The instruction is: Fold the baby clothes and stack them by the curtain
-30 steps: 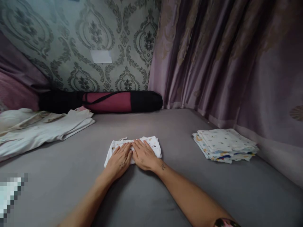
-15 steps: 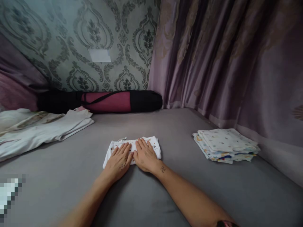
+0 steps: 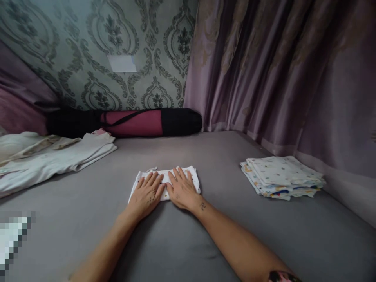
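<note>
A white folded cloth with small dark and brown prints (image 3: pixel 192 172) lies flat on the grey bed sheet (image 3: pixel 176 243). My left hand (image 3: pixel 147 194) rests palm down on its left half, fingers stretched out. Beside it my right hand (image 3: pixel 182 188) presses flat on the right half, fingers slightly spread and the thumbs close together. Much of the cloth is hidden beneath both hands. A thin white string or loop (image 3: pixel 152 169) sticks out from its far edge.
To the right sits a stack of folded printed cloths (image 3: pixel 283 172). Unfolded pale garments (image 3: pixel 70 152) lie in a heap at the left. A black and maroon long bag (image 3: pixel 135 123) lies along the wall. Purple curtains (image 3: pixel 235 70) hang at the right. A pixelated patch (image 3: pixel 11 239) covers something lower left.
Both hands stay flat on the cloth; the right fingers have spread a little and shifted slightly right. The view has tilted a little.
</note>
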`<action>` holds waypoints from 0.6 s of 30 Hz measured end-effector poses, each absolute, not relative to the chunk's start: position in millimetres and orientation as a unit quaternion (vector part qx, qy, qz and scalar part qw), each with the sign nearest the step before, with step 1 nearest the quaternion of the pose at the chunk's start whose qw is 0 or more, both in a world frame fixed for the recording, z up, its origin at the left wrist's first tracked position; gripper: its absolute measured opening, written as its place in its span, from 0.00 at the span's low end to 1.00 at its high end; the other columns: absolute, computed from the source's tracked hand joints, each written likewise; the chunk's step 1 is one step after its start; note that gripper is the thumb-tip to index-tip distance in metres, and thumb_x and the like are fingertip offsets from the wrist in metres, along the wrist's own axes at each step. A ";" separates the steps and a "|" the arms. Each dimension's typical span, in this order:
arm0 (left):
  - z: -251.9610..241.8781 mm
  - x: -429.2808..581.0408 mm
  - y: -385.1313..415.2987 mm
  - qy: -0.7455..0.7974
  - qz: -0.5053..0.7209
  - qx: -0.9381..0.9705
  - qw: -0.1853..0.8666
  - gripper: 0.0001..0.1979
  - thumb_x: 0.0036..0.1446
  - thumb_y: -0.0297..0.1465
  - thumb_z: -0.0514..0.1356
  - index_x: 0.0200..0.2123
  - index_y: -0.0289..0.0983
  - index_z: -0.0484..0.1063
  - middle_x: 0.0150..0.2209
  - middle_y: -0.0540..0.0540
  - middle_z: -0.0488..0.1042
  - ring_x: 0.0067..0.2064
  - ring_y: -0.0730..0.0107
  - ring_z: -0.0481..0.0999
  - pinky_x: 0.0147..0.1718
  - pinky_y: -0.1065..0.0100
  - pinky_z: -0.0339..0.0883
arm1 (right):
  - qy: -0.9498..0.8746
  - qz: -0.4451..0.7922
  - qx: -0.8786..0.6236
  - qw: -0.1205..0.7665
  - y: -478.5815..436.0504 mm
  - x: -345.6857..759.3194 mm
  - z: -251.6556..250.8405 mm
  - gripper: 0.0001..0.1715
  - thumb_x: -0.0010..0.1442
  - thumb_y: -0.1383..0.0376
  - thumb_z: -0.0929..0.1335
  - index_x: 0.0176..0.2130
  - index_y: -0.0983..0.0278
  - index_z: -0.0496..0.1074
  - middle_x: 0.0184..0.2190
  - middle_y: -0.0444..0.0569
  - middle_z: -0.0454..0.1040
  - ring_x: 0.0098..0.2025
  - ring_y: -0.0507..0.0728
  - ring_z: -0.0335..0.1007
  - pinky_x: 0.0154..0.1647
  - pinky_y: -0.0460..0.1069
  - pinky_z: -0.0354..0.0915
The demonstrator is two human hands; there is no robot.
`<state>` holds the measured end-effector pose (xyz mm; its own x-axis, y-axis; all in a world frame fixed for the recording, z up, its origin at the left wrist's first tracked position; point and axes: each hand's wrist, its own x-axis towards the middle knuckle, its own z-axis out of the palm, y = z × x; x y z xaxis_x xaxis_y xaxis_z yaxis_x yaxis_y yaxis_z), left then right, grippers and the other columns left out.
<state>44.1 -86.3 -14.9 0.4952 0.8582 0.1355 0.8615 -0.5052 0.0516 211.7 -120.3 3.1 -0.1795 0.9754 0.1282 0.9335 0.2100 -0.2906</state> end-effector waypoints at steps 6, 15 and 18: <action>-7.3 44.5 -89.3 -0.493 -0.086 -0.866 0.000 0.26 0.68 0.41 0.41 0.62 0.38 0.62 0.65 0.40 0.61 0.68 0.57 0.55 0.64 0.49 0.50 | -0.765 0.092 -0.622 0.139 -119.1 213.0 6.2 0.33 0.69 0.56 0.53 0.67 0.68 0.54 0.68 0.59 0.50 0.71 0.64 0.38 0.68 0.66 0.36; -2.4 37.3 -88.1 -0.560 -0.059 -0.826 0.021 0.28 0.68 0.41 0.39 0.63 0.35 0.59 0.66 0.39 0.59 0.68 0.50 0.52 0.64 0.46 0.46 | -0.733 0.066 -0.667 0.114 -107.5 231.6 7.6 0.39 0.69 0.54 0.52 0.66 0.79 0.51 0.68 0.64 0.48 0.71 0.64 0.39 0.69 0.59 0.34; -4.5 36.3 -85.8 -0.565 -0.049 -0.823 -0.008 0.28 0.68 0.42 0.38 0.64 0.36 0.57 0.67 0.40 0.57 0.69 0.51 0.51 0.64 0.46 0.47 | -0.730 0.078 -0.671 0.102 -105.0 232.9 2.6 0.40 0.69 0.53 0.51 0.67 0.79 0.51 0.68 0.64 0.49 0.70 0.64 0.40 0.69 0.59 0.35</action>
<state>36.3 -85.8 -4.5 0.3560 0.9317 0.0718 0.9301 -0.3607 0.0691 232.9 -105.0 2.6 -0.0774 0.9960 0.0444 0.9642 0.0861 -0.2506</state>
